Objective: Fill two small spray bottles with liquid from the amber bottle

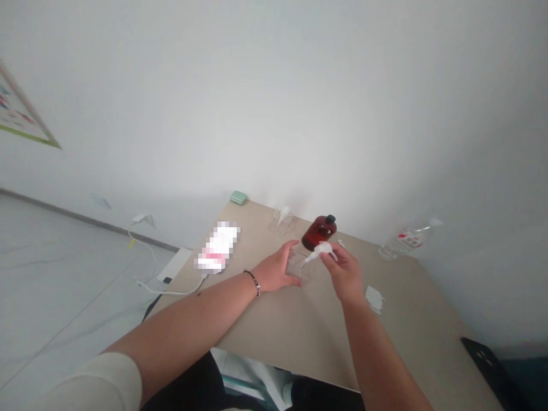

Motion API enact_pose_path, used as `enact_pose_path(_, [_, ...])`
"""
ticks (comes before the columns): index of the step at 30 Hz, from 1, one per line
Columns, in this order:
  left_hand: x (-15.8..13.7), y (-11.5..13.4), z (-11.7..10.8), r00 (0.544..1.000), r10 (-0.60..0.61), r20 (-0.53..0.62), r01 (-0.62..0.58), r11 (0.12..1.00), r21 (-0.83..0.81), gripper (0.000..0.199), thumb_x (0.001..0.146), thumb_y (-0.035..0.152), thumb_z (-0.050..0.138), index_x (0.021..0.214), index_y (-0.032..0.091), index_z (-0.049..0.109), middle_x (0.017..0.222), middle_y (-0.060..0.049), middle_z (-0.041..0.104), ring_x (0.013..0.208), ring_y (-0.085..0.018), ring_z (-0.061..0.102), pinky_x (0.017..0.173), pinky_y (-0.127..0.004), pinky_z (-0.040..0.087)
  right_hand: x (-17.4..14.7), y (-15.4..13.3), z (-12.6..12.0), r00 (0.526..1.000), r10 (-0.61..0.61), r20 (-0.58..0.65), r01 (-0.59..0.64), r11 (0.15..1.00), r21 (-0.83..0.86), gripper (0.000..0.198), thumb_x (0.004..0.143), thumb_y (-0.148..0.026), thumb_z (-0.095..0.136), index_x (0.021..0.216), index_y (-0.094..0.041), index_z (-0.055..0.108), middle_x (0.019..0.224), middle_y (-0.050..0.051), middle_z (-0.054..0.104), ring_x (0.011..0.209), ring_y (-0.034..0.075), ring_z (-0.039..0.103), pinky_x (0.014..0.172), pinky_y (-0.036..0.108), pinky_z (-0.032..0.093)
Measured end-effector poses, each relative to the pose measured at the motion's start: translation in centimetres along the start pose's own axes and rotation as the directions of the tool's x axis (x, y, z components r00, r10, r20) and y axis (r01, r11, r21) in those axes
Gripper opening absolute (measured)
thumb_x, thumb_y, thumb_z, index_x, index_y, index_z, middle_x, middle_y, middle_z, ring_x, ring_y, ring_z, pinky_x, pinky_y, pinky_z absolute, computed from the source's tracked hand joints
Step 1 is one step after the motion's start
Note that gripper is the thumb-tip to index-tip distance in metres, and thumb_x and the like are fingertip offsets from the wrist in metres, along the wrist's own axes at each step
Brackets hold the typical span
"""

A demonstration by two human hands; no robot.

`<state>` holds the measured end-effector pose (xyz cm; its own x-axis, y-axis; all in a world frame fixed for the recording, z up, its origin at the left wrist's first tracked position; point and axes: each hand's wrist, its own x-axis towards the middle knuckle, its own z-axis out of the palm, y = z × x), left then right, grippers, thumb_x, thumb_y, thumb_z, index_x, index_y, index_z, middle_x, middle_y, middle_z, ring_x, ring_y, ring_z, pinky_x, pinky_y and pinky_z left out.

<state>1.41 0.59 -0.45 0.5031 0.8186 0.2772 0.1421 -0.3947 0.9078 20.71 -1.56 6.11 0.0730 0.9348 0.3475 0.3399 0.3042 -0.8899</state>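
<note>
My left hand (276, 268) curves around a clear, square-sided bottle (301, 269) on the table, thumb and fingers on opposite sides of it. Pinched in my right hand (346, 268) is a white pump top (322, 250), tilted, with its thin end pointing down-left at the bottle's mouth. Whether that end is inside the mouth I cannot tell. Just behind both hands stands a dark red-brown bottle (317, 233) with a black cap. A second clear bottle (280, 224) with a white top is farther back, near the wall.
A phone (219, 246) with a white cable (180, 293) lies left on the table (274, 319). A green case (238, 197) sits at the back left corner. Rightward are a clear water bottle (406, 240), a stack of white pieces (374, 299) and a black object (483, 357).
</note>
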Motion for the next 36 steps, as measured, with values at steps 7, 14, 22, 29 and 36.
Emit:
enact_pose_path(7, [0.0, 0.0, 0.0, 0.999, -0.033, -0.008, 0.033, 0.999, 0.028, 0.108, 0.062, 0.036, 0.086, 0.148, 0.025, 0.021, 0.124, -0.012, 0.056, 0.111, -0.030, 0.059, 0.099, -0.047, 0.045, 3.0, 2.0, -5.2, 0.971, -0.104, -0.217, 0.042, 0.961, -0.273, 0.038, 0.078, -0.050, 0.065, 0.100, -0.019, 0.070, 0.095, 0.006, 0.071, 0.087, 0.023, 0.063, 0.085, 0.041, 0.049])
enact_pose_path(14, [-0.1, 0.1, -0.1, 1.000, -0.025, 0.012, 0.025, 1.000, 0.009, 0.106, 0.062, 0.036, 0.085, 0.148, 0.026, 0.024, 0.134, -0.015, 0.053, 0.122, -0.034, 0.054, 0.104, -0.050, 0.041, 4.5, 6.8, -7.9, 0.994, 0.063, 0.086, 0.071, 0.219, -0.973, 0.042, 0.096, -0.035, 0.041, 0.132, -0.021, 0.058, 0.110, 0.012, 0.071, 0.096, 0.024, 0.064, 0.089, 0.039, 0.043])
enact_pose_path(22, [-0.1, 0.2, 0.1, 0.998, -0.057, 0.013, 0.057, 0.998, 0.005, 0.104, 0.063, 0.033, 0.084, 0.147, 0.025, 0.025, 0.135, -0.015, 0.054, 0.125, -0.033, 0.052, 0.106, -0.050, 0.040, 4.0, 9.8, -6.5, 0.987, 0.157, 0.022, 0.009, 0.085, -0.996, 0.046, 0.093, -0.016, 0.039, 0.136, -0.024, 0.053, 0.118, 0.011, 0.069, 0.103, 0.023, 0.064, 0.091, 0.037, 0.040])
enact_pose_path(29, [-0.1, 0.7, 0.0, 0.994, -0.107, 0.024, 0.107, 0.994, 0.016, 0.099, 0.064, 0.031, 0.083, 0.145, 0.023, 0.028, 0.130, -0.015, 0.057, 0.121, -0.032, 0.055, 0.105, -0.049, 0.041, 3.5, 10.5, -7.1, 0.987, 0.160, -0.033, -0.051, 0.107, -0.993, 0.049, 0.091, -0.012, 0.039, 0.135, -0.027, 0.055, 0.114, 0.008, 0.068, 0.102, 0.020, 0.062, 0.083, 0.030, 0.042])
enact_pose_path(36, [0.0, 0.6, 0.1, 0.990, -0.137, 0.027, 0.137, 0.990, 0.027, 0.102, 0.063, 0.033, 0.083, 0.146, 0.023, 0.024, 0.128, -0.014, 0.055, 0.115, -0.030, 0.057, 0.104, -0.048, 0.041, 2.9, 10.3, -7.1, 0.986, 0.149, -0.073, -0.096, 0.155, -0.983, 0.060, 0.089, -0.008, 0.037, 0.145, -0.029, 0.045, 0.112, 0.009, 0.066, 0.100, 0.022, 0.060, 0.085, 0.032, 0.042])
